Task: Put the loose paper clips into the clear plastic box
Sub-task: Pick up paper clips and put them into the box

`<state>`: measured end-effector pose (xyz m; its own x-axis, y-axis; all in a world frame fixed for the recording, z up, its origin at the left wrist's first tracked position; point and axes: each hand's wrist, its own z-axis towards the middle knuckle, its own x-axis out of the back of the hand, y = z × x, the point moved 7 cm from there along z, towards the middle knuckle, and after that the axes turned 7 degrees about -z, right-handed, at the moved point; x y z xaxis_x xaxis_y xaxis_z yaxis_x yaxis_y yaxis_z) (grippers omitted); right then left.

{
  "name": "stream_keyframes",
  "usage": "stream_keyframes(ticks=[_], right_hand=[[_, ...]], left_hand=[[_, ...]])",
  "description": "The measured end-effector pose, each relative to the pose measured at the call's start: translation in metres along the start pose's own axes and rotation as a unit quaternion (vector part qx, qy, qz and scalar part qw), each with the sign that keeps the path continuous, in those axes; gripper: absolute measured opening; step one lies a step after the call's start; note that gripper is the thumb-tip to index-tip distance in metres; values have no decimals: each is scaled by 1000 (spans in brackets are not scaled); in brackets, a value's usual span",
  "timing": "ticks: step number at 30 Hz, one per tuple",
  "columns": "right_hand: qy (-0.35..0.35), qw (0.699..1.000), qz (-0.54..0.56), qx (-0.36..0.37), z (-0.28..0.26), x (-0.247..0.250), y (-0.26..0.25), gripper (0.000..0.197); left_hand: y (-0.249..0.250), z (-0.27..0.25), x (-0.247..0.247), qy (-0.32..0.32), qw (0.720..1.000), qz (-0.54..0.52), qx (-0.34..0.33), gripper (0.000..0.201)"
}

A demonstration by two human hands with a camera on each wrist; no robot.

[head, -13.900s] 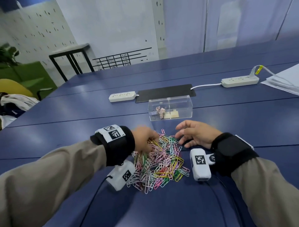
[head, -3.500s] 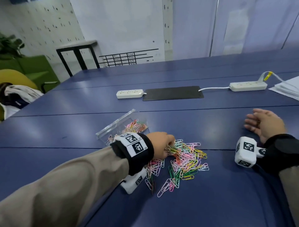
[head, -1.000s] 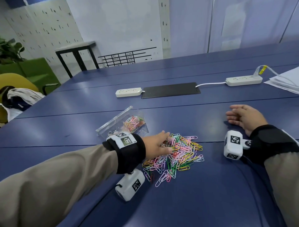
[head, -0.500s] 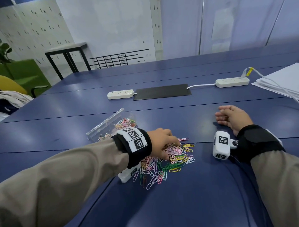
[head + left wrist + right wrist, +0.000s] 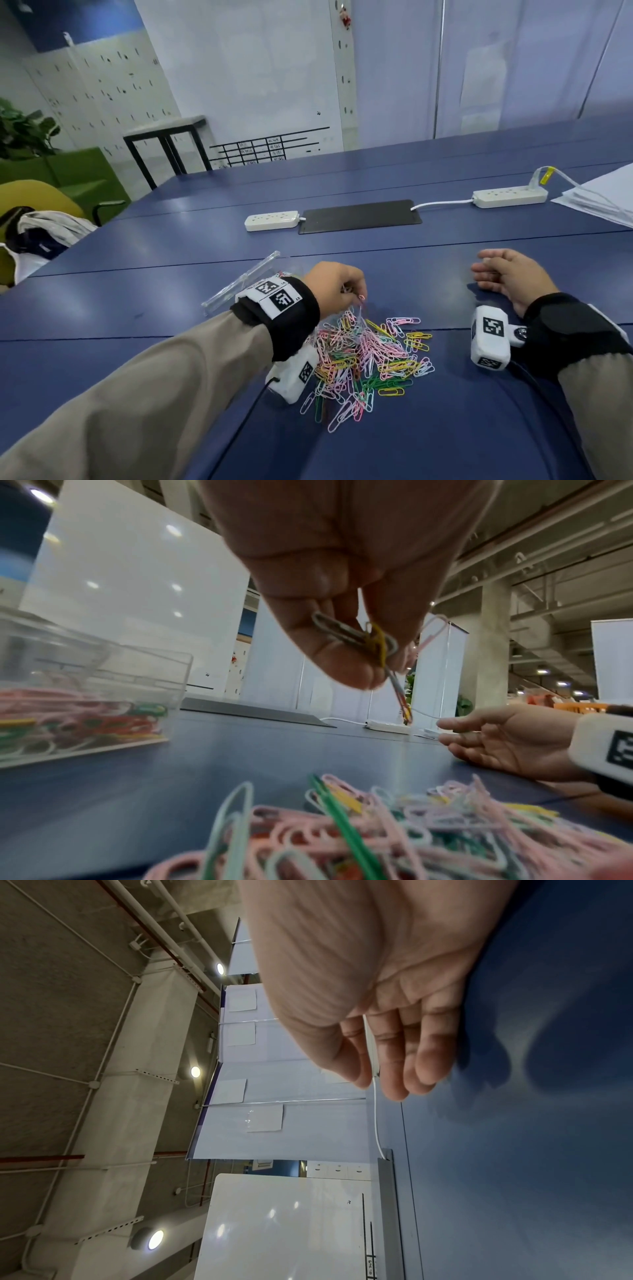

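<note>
Your left hand (image 5: 346, 593) pinches a few paper clips (image 5: 363, 639), long axes dangling downward; your wrist hides much of the clear box (image 5: 239, 287). Your right hand (image 5: 510, 277) rests relaxed.

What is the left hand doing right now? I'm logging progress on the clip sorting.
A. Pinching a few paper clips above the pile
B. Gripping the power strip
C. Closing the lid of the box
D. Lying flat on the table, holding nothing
A: in the left wrist view the left hand pinches a few paper clips raised above the pile.
</note>
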<state>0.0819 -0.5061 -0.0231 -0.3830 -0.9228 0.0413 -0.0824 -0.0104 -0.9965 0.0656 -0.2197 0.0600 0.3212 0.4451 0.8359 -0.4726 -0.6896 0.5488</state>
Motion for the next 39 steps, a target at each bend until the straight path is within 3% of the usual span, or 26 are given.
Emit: stream_keyframes(ticks=[3,6,13,16,21,26,33,39], right_hand=[[-4,1000,-1,1,0,-2,0,18],[-5,1000,-5,1,-1,-4,0,18],[-6,1000,-4,4,-4,-4,-2,18],[-6,1000,-3,5,-4,-5,-3,18],[-4,1000,-6,2,-5,-5,-3,19],[-1,1000,1,5,-3,-5,-2,19],[-2,1000,5,6,0,-3,1,19],[-1,1000,8,5,0,-3,1,19]], left_hand=[[-7,-3,4,9,998,-48,26,14],[-1,-13,-10,-36,999,7,11,9],[-17,-37,-46,-231,955,186,9,74],[-17,-42,-53,-246,943,223,-10,75],[-9,-39,-58,-221,955,199,1,48],[-6,-23,-56,-186,968,167,16,38],[-10,-2,-8,-31,998,-7,48,23],[-45,5,40,123,970,-188,91,19]])
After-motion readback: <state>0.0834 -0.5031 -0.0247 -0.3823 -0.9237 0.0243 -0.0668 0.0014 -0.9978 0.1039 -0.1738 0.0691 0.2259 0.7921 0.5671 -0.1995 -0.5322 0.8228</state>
